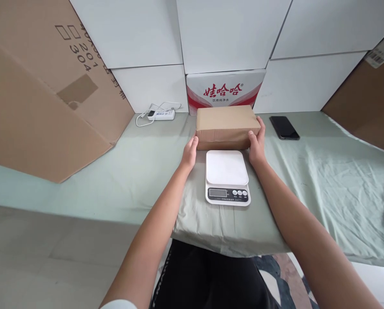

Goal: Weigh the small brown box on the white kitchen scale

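Note:
A small brown cardboard box (226, 124) lies on the pale green cloth, just beyond a white digital kitchen scale (227, 176). My left hand (190, 152) presses against the box's left end. My right hand (257, 143) wraps around its right end, fingers on the side and thumb at the front. Both hands grip the box between them. The scale's platform is bare, and its display and three buttons face me.
A black phone (284, 127) lies to the right of the box. A white power strip with cable (161, 114) sits at the back left. A large cardboard sheet (44, 86) leans at the left; white boxes and a red-printed carton (226, 91) stand behind.

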A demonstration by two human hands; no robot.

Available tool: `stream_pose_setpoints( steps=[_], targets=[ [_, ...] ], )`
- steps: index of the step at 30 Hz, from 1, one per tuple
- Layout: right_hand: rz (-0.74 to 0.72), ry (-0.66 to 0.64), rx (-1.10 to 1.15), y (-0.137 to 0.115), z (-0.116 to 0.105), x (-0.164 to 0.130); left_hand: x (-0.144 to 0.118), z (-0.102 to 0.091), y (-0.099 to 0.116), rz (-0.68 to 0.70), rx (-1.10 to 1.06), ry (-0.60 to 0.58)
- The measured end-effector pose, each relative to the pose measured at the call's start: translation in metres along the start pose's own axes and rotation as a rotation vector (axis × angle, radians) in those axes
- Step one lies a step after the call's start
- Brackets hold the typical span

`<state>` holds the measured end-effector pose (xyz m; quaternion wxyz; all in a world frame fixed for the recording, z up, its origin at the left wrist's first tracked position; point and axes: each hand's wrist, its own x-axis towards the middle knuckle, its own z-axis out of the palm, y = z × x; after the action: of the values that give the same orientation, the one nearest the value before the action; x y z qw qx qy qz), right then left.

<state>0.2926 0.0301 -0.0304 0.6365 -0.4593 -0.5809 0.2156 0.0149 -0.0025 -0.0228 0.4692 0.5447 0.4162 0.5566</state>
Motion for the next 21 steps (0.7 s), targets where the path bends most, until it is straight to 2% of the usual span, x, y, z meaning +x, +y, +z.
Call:
stream_pose_setpoints(
  steps=[21],
  targets=[
    [0.043, 0.024, 0.028, 0.0021, 0.0005, 0.0023, -0.0013, -0.0012, -0.0013, -0.009, 0.028, -0.009]
  ],
)
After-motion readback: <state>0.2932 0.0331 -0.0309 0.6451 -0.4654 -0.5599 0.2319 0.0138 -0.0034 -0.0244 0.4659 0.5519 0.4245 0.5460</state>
